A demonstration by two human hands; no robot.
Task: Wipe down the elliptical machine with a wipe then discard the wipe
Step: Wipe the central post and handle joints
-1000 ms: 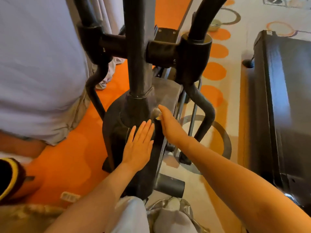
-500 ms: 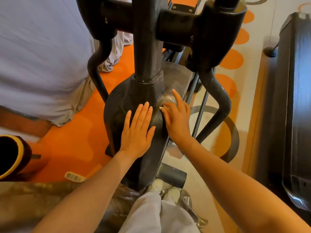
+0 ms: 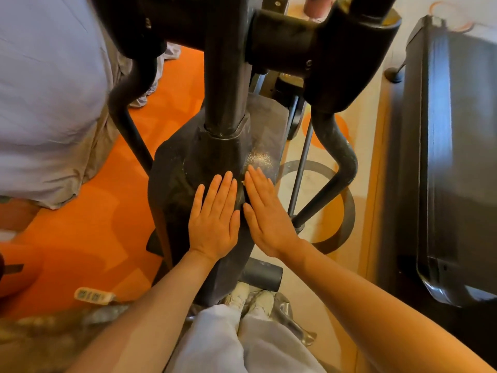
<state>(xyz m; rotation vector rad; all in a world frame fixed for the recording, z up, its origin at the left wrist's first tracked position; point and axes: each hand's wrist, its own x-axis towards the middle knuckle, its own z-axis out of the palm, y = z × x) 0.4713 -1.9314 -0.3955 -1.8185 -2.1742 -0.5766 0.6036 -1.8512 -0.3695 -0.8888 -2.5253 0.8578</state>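
Both hands are lying flat on the elliptical's dark housing [image 3: 172, 184], just below its upright post [image 3: 226, 76]: left hand [image 3: 215, 222] fingers straight, slightly apart; right hand [image 3: 266, 219] fingers together, covering a barely visible wipe [image 3: 244, 181] by the housing's right edge.

Hands flat on the elliptical's housing

Left hand [image 3: 215, 219] and right hand [image 3: 265, 214] lie side by side on the elliptical housing [image 3: 172, 184], near its upright post [image 3: 226, 84]; treadmill [image 3: 443, 157] stands right, another person [image 3: 48, 98] left.

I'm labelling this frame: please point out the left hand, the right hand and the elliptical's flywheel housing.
left hand [image 3: 215, 219]: head view, back of the hand.
right hand [image 3: 266, 216]: head view, back of the hand.
flywheel housing [image 3: 172, 184]: head view, its dark left side.
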